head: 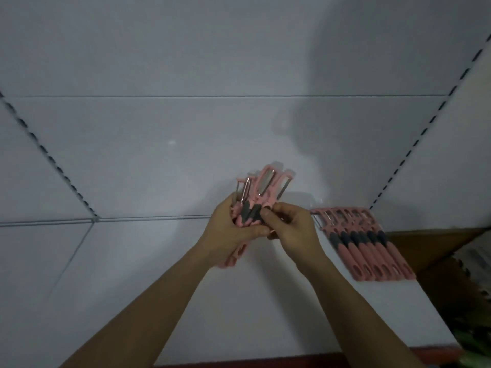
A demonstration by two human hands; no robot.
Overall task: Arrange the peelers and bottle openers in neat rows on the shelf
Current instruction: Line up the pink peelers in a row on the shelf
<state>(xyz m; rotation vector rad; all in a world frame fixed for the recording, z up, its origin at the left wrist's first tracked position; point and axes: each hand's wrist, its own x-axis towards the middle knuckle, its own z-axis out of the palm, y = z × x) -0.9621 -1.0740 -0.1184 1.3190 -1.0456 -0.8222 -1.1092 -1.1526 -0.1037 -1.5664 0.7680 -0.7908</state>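
Note:
My left hand (233, 229) grips a bunch of several pink peelers (263, 192) with grey grip pads, held above the white shelf (159, 274). Their metal blades fan out upward and the pink handle ends stick out below my palm. My right hand (289, 232) pinches one peeler of the bunch at its grey pad. A row of several pink peelers (364, 245) lies side by side on the shelf at the right, heads toward the back wall.
The shelf's white back panel (186, 155) rises behind. Slotted uprights run at the left (50, 158) and right (414, 144). A red shelf edge (305, 359) runs along the front. Brown cardboard and other goods (451, 261) sit beyond the shelf's right end.

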